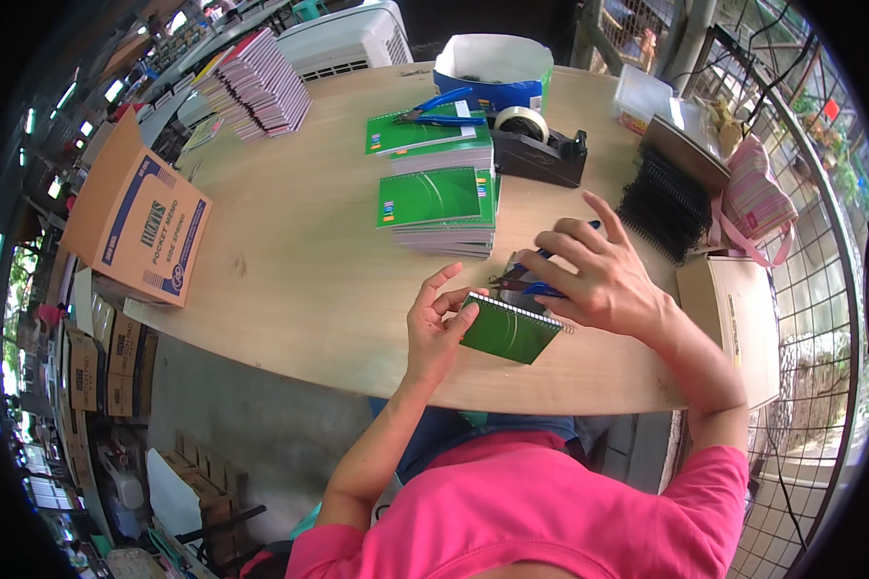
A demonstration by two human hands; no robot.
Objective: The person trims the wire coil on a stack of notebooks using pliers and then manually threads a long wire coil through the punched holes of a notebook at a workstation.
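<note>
Seen from the head camera, looking down, a person in a pink shirt sits at a pale wooden table point(290, 261) with both bare forearms reaching forward. The left hand point(434, 323) pinches the left corner of a small green spiral-bound notebook point(510, 331) between thumb and fingers, the index finger lifted and curled above it. The notebook lies tilted near the table's front edge, its wire binding along the upper side. The right hand point(594, 275) rests just behind that binding, fingers spread and loosely open, lying over blue-handled pliers point(523, 282) whose tips peek out beside the notebook; whether it actually grips the handles cannot be told.

Further back, in the middle of the table, stand two stacks of green-covered notebooks point(441, 207), the far one with a second pair of blue-handled pliers point(434, 111) lying on top. Just right of them sits a black tape dispenser point(543, 145), and behind it a blue and white box point(492, 68). A heap of black spiral bindings point(664, 205) lies at the right, near a pink striped bag point(755, 198). At the far left corner rests a slanted pile of pinkish booklets point(259, 85), and an open cardboard carton point(140, 217) stands against the table's left edge.
</note>
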